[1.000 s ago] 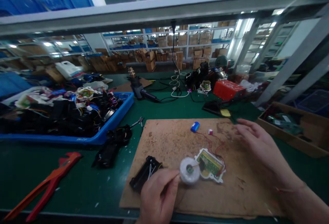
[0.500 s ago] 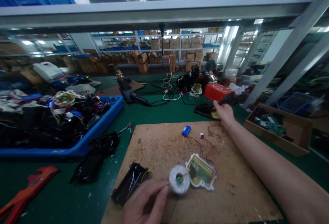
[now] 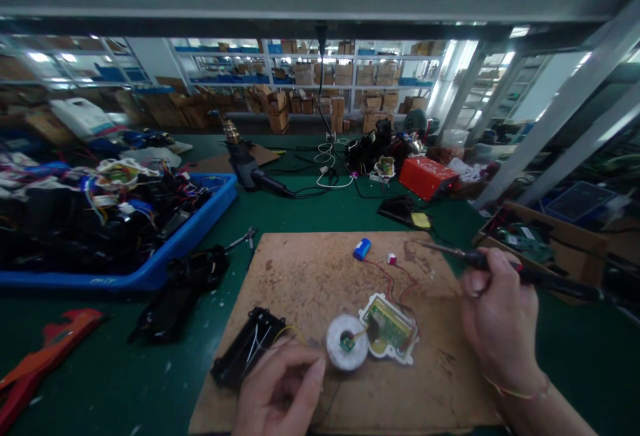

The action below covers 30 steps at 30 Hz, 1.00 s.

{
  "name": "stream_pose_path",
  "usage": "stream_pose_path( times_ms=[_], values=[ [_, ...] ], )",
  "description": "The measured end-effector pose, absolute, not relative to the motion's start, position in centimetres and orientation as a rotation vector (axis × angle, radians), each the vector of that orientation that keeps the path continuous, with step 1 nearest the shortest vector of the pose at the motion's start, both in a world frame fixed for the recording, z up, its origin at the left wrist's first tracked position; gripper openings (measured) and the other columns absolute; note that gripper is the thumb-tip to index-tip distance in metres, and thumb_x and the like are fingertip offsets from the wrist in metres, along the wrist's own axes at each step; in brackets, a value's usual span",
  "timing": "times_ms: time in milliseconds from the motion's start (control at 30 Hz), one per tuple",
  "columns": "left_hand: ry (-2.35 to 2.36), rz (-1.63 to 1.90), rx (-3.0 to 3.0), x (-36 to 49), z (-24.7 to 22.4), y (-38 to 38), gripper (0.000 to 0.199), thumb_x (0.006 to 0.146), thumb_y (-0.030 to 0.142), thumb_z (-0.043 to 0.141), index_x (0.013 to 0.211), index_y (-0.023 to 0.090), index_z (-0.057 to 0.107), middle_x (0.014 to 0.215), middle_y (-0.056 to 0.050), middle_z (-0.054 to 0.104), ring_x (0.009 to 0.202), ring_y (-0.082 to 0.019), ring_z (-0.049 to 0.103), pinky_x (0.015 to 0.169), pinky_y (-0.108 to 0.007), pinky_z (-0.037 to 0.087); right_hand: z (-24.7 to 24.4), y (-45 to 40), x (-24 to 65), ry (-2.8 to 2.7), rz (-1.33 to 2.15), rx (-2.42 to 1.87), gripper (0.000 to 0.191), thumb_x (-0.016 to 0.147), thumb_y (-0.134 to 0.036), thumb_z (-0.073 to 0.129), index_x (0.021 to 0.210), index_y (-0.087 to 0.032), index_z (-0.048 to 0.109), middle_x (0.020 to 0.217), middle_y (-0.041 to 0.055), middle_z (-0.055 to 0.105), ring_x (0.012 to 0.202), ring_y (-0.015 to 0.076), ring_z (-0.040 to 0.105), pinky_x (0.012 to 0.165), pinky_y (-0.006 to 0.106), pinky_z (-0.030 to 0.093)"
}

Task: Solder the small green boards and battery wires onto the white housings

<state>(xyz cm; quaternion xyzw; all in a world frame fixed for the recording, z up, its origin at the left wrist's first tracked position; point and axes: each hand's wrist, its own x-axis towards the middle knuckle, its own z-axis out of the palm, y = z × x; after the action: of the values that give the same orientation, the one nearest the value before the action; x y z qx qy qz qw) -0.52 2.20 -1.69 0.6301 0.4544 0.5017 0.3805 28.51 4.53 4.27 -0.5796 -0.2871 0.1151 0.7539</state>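
My right hand point(image 3: 503, 313) grips a soldering iron point(image 3: 537, 279) by its dark handle. Its thin metal tip points left over the board's far right corner. At the front, my left hand point(image 3: 283, 383) is closed in a pinch beside a round white ring-shaped part point(image 3: 347, 343) with a small green circuit piece in its centre. What the pinch holds is too small to make out. Touching the ring's right side is a white-framed circuit module point(image 3: 389, 329). Its red and dark wires run toward a blue battery point(image 3: 362, 249) and a small white connector point(image 3: 391, 259). Left of the ring lies a black housing point(image 3: 247, 346).
These parts lie on a brown wooden board point(image 3: 310, 276). A blue tray point(image 3: 200, 239) heaped with wired parts stands left, near red-orange pliers-like handles point(image 3: 50, 353). Behind are a heat gun point(image 3: 253, 173), a red box point(image 3: 427, 178) and a yellow sponge point(image 3: 421, 221). A cardboard box point(image 3: 575, 243) stands right.
My right hand has come back from the dark stand beside the red box, now with the soldering iron in it. My left hand stays pinched beside the ring. The view has tilted slightly down.
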Motion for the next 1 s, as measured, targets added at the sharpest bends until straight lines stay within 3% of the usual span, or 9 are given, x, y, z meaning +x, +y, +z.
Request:
stream_pose_path(
  times_ms=[100,167,267,333,533,700,900,1000],
  values=[
    [1.182,1.266,1.589,-0.6,-1.5,2.1,0.024,0.096,0.034,0.07,0.078,0.019,0.075,0.075,-0.003,0.067,0.065,-0.014,0.065,0.053,-0.018,0.055,3.4,2.2,26.2,-0.623,0.326,-1.269,0.03,0.091,-0.051,0.068,0.085,-0.024,0.059,0.054,-0.0073,0.044,0.045,0.0082,0.041,0.043,0.021,0.032],
    [1.16,1.24,1.604,-0.7,-1.3,2.2,0.02,0.096,0.031,0.069,0.081,0.019,0.075,0.077,-0.004,0.067,0.064,-0.014,0.067,0.053,-0.018,0.056,2.7,0.9,24.8,-0.711,0.324,-1.31,0.025,0.092,-0.049,0.071,0.094,-0.024,0.067,0.059,-0.0044,0.057,0.049,0.0104,0.054,0.046,0.021,0.044],
    [1.143,1.223,1.606,-0.8,-1.1,2.4,0.016,0.096,0.026,0.068,0.084,0.019,0.075,0.079,-0.004,0.067,0.063,-0.013,0.067,0.053,-0.017,0.056,1.9,-0.3,22.8,-1.003,0.25,-1.402,0.025,0.091,-0.041,0.075,0.11,-0.026,0.075,0.084,0.0037,0.078,0.069,0.0178,0.076,0.062,0.028,0.063],
    [1.161,1.233,1.581,-0.7,-1.0,2.4,0.015,0.096,0.024,0.068,0.083,0.019,0.074,0.078,-0.003,0.066,0.063,-0.012,0.067,0.053,-0.016,0.055,1.8,-0.5,21.6,-1.165,0.193,-1.425,0.024,0.091,-0.036,0.077,0.113,-0.029,0.077,0.096,0.0046,0.081,0.08,0.0205,0.08,0.07,0.031,0.067],
    [1.109,1.196,1.725,-1.0,-0.3,2.2,0.013,0.098,0.021,0.066,0.088,0.021,0.074,0.087,-0.004,0.066,0.075,-0.013,0.067,0.059,-0.017,0.056,1.8,0.4,20.0,-1.437,0.232,-1.403,0.038,0.088,-0.032,0.079,0.125,-0.033,0.07,0.102,0.0009,0.082,0.095,0.0215,0.08,0.088,0.037,0.067],
    [1.097,1.131,1.784,-1.4,0.0,2.2,0.01,0.096,0.02,0.069,0.09,0.021,0.077,0.11,-0.008,0.068,0.067,-0.01,0.067,0.045,-0.016,0.046,0.5,0.6,19.9,-1.554,0.216,-1.41,0.048,0.086,-0.031,0.081,0.131,-0.035,0.066,0.103,-0.0012,0.081,0.096,0.02,0.078,0.097,0.039,0.062],
    [0.992,1.055,1.792,-1.1,0.5,2.9,0.013,0.091,0.01,0.067,0.082,0.019,0.069,0.104,-0.006,0.08,0.081,-0.014,0.076,0.062,-0.018,0.054,-0.1,0.3,19.6,-1.469,0.362,-1.383,0.055,0.086,-0.026,0.081,0.138,-0.033,0.063,0.111,0.0013,0.079,0.091,0.0172,0.08,0.091,0.033,0.066],
    [1.004,0.981,1.843,-1.2,0.7,3.1,0.014,0.092,0.011,0.066,0.08,0.02,0.066,0.087,-0.003,0.079,0.09,-0.016,0.077,0.069,-0.02,0.055,0.0,0.3,19.4,-1.436,0.412,-1.355,0.056,0.086,-0.024,0.081,0.138,-0.033,0.062,0.113,0.0016,0.078,0.089,0.0156,0.08,0.087,0.027,0.068]
  ],
)
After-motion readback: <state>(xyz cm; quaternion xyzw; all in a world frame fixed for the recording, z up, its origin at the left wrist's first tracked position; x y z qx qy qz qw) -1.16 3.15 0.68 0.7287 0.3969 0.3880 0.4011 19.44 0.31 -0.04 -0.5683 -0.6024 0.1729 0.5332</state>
